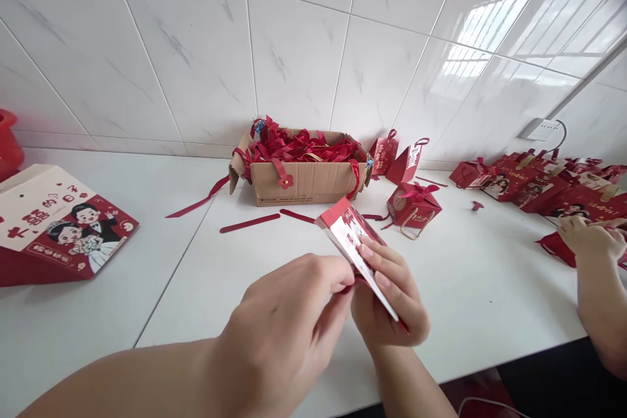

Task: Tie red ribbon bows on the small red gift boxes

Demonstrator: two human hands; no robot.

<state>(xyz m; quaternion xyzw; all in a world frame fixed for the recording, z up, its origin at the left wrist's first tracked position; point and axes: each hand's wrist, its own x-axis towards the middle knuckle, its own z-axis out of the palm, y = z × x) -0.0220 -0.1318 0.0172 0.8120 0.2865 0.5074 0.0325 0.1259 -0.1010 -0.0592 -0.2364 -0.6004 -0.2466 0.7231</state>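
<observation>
My right hand (399, 290) is wrapped round a red and white paper gift box (349, 235), held tilted above the table, its printed side partly under my fingers. Close against the box's lower edge, my left hand (289, 313) pinches a dark red ribbon (361, 280) between thumb and forefinger; most of the ribbon is hidden by the hands. Beyond them stands a cardboard box (301, 184) heaped with red ribbons (308, 145). Red strips (249, 223) lie on the table before it. A finished-looking red box with a bow (414, 204) stands just past my right hand.
At the left is a larger box with a printed couple (68, 228), near a red container (8, 144). Two small red boxes (405, 162) stand by the tiled wall. Several red gift bags (519, 177) line the right side, where another person's hand (592, 238) touches red material.
</observation>
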